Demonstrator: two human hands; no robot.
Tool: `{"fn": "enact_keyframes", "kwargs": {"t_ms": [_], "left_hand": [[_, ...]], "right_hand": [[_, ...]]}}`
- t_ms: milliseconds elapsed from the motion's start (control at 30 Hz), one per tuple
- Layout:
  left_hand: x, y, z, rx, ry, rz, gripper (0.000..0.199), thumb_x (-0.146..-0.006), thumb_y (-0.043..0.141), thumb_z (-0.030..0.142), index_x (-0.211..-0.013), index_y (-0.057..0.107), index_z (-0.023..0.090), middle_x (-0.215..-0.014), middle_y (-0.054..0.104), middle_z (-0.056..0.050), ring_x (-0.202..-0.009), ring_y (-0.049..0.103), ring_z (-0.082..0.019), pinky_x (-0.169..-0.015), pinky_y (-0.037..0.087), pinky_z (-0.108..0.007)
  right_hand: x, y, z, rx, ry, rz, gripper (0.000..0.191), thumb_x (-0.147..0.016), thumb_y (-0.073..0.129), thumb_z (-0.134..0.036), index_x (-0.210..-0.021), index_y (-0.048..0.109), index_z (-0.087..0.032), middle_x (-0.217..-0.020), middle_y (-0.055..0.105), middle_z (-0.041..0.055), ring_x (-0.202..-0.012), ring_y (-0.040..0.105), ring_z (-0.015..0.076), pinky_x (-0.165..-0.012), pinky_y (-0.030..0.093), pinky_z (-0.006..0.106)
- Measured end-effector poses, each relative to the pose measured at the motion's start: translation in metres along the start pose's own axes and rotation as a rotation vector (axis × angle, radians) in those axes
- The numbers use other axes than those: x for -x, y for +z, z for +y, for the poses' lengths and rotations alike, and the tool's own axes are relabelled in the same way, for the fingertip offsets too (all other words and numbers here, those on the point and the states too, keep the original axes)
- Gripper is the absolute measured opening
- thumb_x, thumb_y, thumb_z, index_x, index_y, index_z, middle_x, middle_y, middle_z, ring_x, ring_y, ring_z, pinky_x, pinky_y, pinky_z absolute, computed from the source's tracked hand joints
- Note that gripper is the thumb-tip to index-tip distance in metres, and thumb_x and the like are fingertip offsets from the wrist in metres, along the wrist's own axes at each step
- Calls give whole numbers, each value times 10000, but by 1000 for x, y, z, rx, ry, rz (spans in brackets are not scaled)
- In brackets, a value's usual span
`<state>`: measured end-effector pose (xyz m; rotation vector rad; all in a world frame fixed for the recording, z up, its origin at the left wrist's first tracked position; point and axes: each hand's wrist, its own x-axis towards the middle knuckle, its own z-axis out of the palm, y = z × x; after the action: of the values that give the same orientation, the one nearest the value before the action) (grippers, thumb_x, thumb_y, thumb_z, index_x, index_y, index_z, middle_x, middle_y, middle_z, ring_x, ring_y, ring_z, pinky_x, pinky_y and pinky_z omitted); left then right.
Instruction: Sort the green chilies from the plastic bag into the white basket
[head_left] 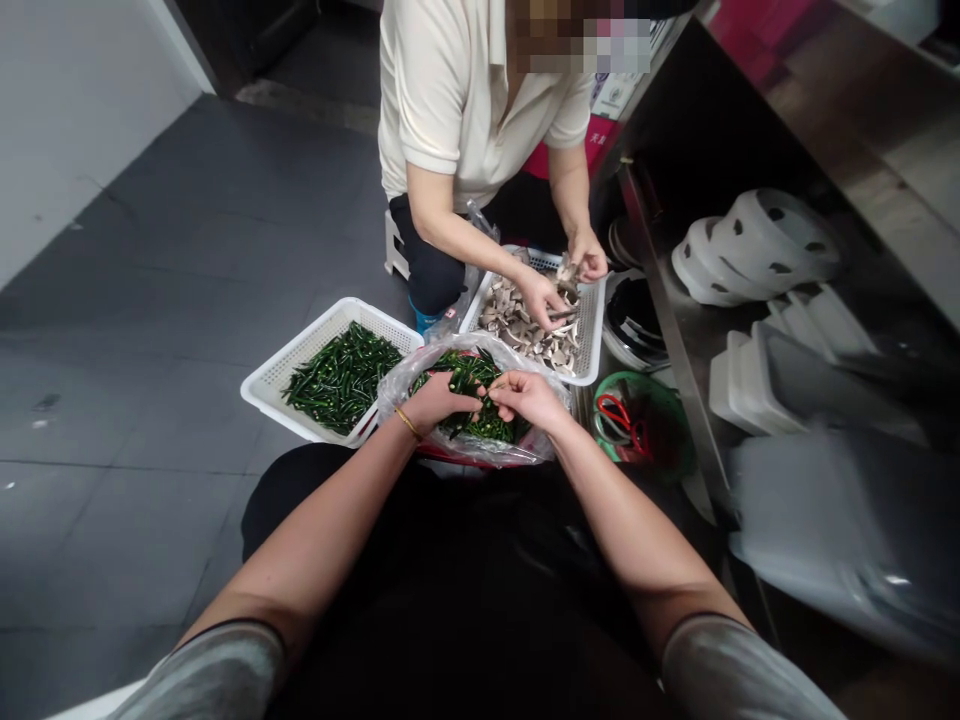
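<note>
Green chili peppers (491, 425) fill a bag-lined red container (390, 390) in front of me. Over it, my left hand (442, 402) is closed round several green peppers, their ends poking out past the fingers. Close beside it on the right, my right hand (529, 398) pinches at a pepper end with thumb and fingertips; what lies between them is too small to make out. To the left, a white basket (274, 385) holds a pile of green peppers (345, 378).
Opposite me, a seated person (457, 110) handles sliced mushrooms (517, 320) over another white basket (596, 335). A green basket (667, 425) with red-handled scissors (616, 412) stands at the right. Beyond it, a metal shelf (686, 375) holds white containers (757, 380).
</note>
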<state>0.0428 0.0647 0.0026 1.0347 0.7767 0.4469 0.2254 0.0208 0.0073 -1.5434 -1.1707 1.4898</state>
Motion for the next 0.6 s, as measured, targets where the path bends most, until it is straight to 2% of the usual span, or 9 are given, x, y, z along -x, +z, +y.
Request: {"fn": "enact_keyframes", "kwargs": {"t_ms": [100, 200, 267, 367, 533, 600], "left_hand": [[-2, 1, -5, 20, 49, 87, 323, -538, 792, 253, -779, 622, 123, -609, 621, 6, -572, 572, -133, -626, 465, -287], [-4, 2, -11, -37, 136, 190, 328, -518, 799, 244, -774, 631, 125, -694, 636, -1, -647, 571, -134, -674, 462, -285], [-5, 1, -13, -81, 162, 210, 317, -513, 790, 227, -766, 629, 125, -721, 636, -1, -675, 563, -136, -693, 456, -284], [-4, 0, -10, -170, 191, 152, 273, -521, 766, 203, -733, 613, 124, -695, 615, 7, -661, 538, -130, -683, 445, -279], [2, 1, 2, -290, 320, 55, 216, -585, 732, 213, -744, 610, 132, -702, 592, 16, -673, 516, -116, -684, 425, -260], [4, 2, 4, -248, 311, 19, 224, -583, 734, 206, -754, 608, 133, -694, 594, 19, -667, 524, -113, -682, 427, -256]], "right_hand": [[1, 8, 0, -29, 2, 74, 301, -628, 714, -426, -711, 588, -166, -465, 554, -56, -370, 500, 79, -388, 426, 196], [3, 13, -1, 33, 1, 94, 308, -624, 727, -428, -647, 562, -168, -446, 540, -55, -360, 496, 77, -371, 406, 184], [5, 14, -2, 85, -1, 108, 320, -613, 746, -416, -611, 539, -172, -431, 524, -60, -358, 496, 76, -364, 393, 174], [8, 13, -5, 87, 50, 57, 327, -597, 763, -405, -590, 535, -171, -425, 530, -53, -353, 499, 79, -360, 398, 175], [10, 7, -8, -232, 71, -151, 333, -574, 764, -429, -668, 590, -160, -508, 599, -29, -359, 510, 81, -366, 429, 195], [8, 4, -7, -304, 56, -198, 338, -588, 754, -438, -702, 593, -163, -515, 600, -27, -359, 510, 84, -368, 427, 198]]}}
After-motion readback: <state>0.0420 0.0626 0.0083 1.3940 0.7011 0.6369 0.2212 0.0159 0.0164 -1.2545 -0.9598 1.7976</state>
